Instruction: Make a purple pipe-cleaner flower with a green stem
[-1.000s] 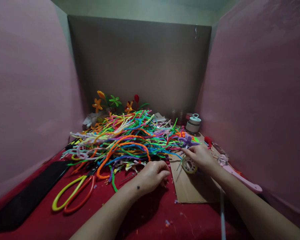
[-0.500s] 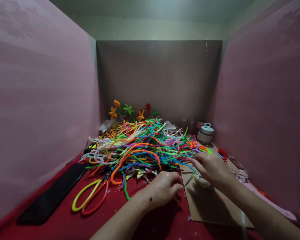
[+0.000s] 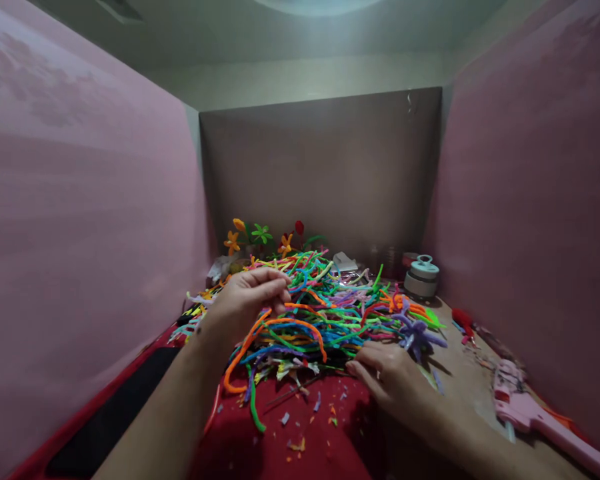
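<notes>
My left hand [image 3: 257, 290] is raised over the left-middle of a big heap of multicoloured pipe cleaners [image 3: 300, 327], thumb and fingers closed together. Whatever they may hold does not show. At the heap's front right edge, my right hand [image 3: 387, 373] rests low with fingers curled in; its fingertips meet the edge of the heap and their contents are hidden. Just behind the right hand lies a purple pipe-cleaner flower [image 3: 417, 337]. Long orange pipe cleaners [image 3: 243, 357] loop out of the heap between the hands.
A pink glue gun [image 3: 525, 407] lies at the right. A lidded grey-green jar [image 3: 422, 279] stands behind. Pipe-cleaner flowers [image 3: 263, 233] rise at the back. A flat black object [image 3: 115, 407] lies left. Coloured scraps [image 3: 295, 443] dot the red cloth. Pink walls flank both sides.
My left hand has gone up and left, from the cloth to above the heap. My right hand has moved left and down. The purple flower now shows; my left forearm covers most of the scissors.
</notes>
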A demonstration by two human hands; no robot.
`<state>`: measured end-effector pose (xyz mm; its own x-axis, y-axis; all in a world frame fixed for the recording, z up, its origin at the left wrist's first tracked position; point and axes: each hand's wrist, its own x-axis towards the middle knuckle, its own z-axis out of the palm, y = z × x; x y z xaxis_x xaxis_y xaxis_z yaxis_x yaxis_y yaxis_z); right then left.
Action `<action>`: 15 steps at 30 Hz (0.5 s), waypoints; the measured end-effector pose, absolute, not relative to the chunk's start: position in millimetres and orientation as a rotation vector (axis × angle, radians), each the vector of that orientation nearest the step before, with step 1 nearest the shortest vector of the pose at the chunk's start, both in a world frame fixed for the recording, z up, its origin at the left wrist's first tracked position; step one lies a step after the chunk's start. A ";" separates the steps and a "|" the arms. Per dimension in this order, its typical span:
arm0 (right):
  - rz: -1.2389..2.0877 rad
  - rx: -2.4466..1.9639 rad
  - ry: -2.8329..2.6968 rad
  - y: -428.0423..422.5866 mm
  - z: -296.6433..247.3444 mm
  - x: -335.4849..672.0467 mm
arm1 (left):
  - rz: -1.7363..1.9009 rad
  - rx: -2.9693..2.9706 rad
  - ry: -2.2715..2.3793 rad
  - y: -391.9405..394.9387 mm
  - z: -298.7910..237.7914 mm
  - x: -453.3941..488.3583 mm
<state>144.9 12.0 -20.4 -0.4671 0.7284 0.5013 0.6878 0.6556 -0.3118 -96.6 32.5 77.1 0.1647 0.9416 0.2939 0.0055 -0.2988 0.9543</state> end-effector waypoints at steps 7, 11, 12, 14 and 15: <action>-0.061 -0.957 -2.243 10.8 -30.7 149.4 | 1.241 1.847 1.468 119.3 92.8 -71.4; -0.063 -0.892 -2.211 11.2 -31.8 148.8 | 1.189 1.968 1.667 147.9 90.1 -56.8; -0.059 -0.878 -2.206 11.2 -31.8 149.0 | 1.175 1.992 1.714 152.4 88.2 -55.9; -0.060 -0.853 -2.194 11.2 -31.0 149.9 | 1.123 2.020 1.784 158.5 83.1 -56.9; -0.059 -0.845 -2.189 11.1 -30.2 150.6 | 1.091 2.022 1.807 160.0 80.1 -58.3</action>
<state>150.6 11.1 -30.2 -0.4805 0.5528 0.6809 0.5887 0.7787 -0.2168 -58.3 160.0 80.1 -0.0305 0.9261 0.3761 0.7640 -0.2210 0.6062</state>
